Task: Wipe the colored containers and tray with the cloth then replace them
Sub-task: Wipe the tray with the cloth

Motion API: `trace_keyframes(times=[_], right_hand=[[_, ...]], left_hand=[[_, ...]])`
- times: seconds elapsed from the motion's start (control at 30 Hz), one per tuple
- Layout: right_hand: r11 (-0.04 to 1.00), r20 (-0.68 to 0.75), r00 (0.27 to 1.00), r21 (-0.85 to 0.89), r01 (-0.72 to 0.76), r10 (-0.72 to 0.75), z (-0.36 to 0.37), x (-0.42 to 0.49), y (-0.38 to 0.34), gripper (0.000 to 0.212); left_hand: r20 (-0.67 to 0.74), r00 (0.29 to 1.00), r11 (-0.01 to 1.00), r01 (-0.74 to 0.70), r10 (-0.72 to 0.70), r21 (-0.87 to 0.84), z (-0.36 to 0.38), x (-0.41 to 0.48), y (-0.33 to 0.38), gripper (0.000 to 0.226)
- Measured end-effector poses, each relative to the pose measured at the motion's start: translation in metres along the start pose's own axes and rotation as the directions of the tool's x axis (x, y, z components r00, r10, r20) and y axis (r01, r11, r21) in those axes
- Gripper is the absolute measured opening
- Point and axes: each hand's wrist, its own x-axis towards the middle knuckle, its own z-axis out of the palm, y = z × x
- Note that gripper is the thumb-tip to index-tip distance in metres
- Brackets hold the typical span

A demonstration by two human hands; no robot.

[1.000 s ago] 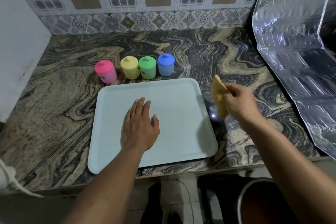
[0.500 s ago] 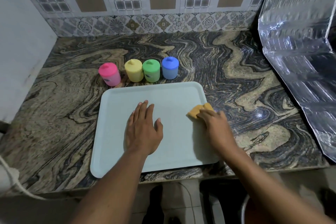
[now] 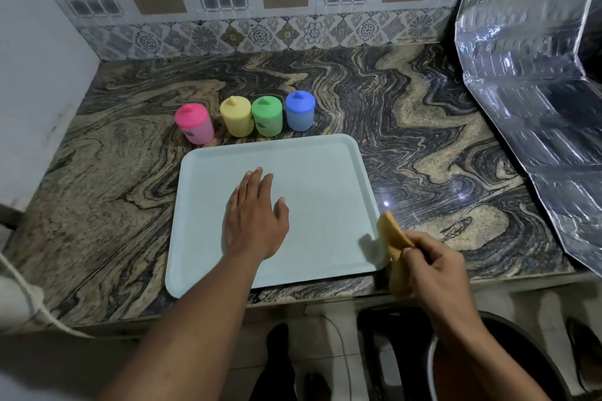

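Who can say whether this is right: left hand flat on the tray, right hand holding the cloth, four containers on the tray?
Wrong: the head view shows the four containers on the countertop behind the tray. Left hand flat on tray, right hand holding cloth.

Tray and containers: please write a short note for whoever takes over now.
Left hand lies flat on the tray.
Right hand grips the cloth at the tray's near right corner.
The pink container, yellow container, green container and blue container stand in a row on the counter behind it.
Done: containers off the tray; wiped or not, cannot tell.
Remaining: set them back on it.
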Motion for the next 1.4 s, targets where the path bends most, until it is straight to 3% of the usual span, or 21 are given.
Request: trace_keyframes(times=[0.1, 0.2, 0.3, 0.4, 0.53, 0.63, 0.7, 0.77, 0.87, 0.97, 1.0, 1.07, 1.2, 1.4], right_hand=[[0.967, -0.085, 0.976, -0.176, 0.183, -0.200, 0.005, -0.008, 0.001, 0.036], [0.791, 0.004, 0.920, -0.510, 0.339, -0.392, 0.024, -0.022, 0.018, 0.037], [0.675, 0.121, 0.919, -0.643, 0.361, -0.376, 0.047, -0.038, 0.040, 0.043], [0.701, 0.112, 0.927, -0.623, 0.347, -0.359, 0.071, -0.048, 0.036, 0.040], [0.705, 0.225, 0.918, -0.588, 0.396, -0.328, 0.117, -0.064, 0.013, 0.042], [0.803, 0.283, 0.916, -0.452, 0.390, -0.286, 0.143, -0.070, 0.002, 0.038], [0.937, 0.202, 0.960, -0.254, 0.242, -0.193, 0.142, -0.069, -0.007, 0.033], [0.999, 0.048, 0.998, 0.022, -0.043, 0.042, 0.126, -0.058, -0.018, 0.028], [0.863, -0.031, 0.925, 0.375, -0.340, 0.378, 0.084, -0.028, -0.030, 0.025], [0.702, 0.122, 0.875, 0.550, -0.453, 0.469, 0.058, -0.007, -0.048, 0.018], [0.678, 0.186, 0.871, 0.562, -0.474, 0.455, 0.056, -0.005, -0.053, 0.019], [0.730, 0.238, 0.883, 0.497, -0.469, 0.405, 0.055, -0.002, -0.062, 0.025], [0.884, 0.204, 0.906, 0.222, -0.411, 0.371, 0.070, 0.011, -0.067, 0.034], [0.959, 0.140, 0.949, -0.058, -0.278, 0.283, 0.110, 0.048, -0.050, 0.021]], left_hand=[[0.015, 1.000, 1.000, -0.003, 0.003, -0.012, -0.002, 0.000, 0.000, 0.060], [0.032, 0.999, 1.000, -0.008, 0.009, -0.020, -0.002, 0.000, -0.001, 0.060], [0.031, 0.999, 1.000, -0.021, 0.022, -0.008, 0.000, 0.000, -0.002, 0.060], [0.021, 0.999, 1.000, -0.029, 0.029, 0.003, 0.002, 0.001, -0.003, 0.061], [0.053, 0.998, 0.999, -0.031, 0.033, -0.044, -0.001, 0.004, -0.006, 0.060], [0.139, 0.990, 0.985, 0.004, 0.020, -0.170, -0.007, 0.010, -0.009, 0.059], [0.226, 0.974, 0.969, 0.038, 0.019, -0.243, -0.011, 0.016, -0.013, 0.061], [0.295, 0.955, 0.945, 0.063, 0.036, -0.320, -0.018, 0.023, -0.017, 0.061], [0.259, 0.965, 0.862, 0.099, 0.038, -0.497, -0.035, 0.028, -0.026, 0.056], [0.154, 0.988, 0.914, 0.040, 0.025, -0.403, -0.048, 0.027, -0.047, 0.053], [0.153, 0.988, 0.939, 0.030, 0.024, -0.343, -0.050, 0.027, -0.055, 0.054], [0.198, 0.979, 0.968, 0.008, 0.044, -0.251, -0.050, 0.028, -0.066, 0.058], [0.249, 0.967, 0.988, -0.020, 0.059, -0.154, -0.044, 0.028, -0.055, 0.062], [0.238, 0.968, 0.997, -0.071, 0.075, -0.024, -0.027, 0.007, -0.050, 0.064]])
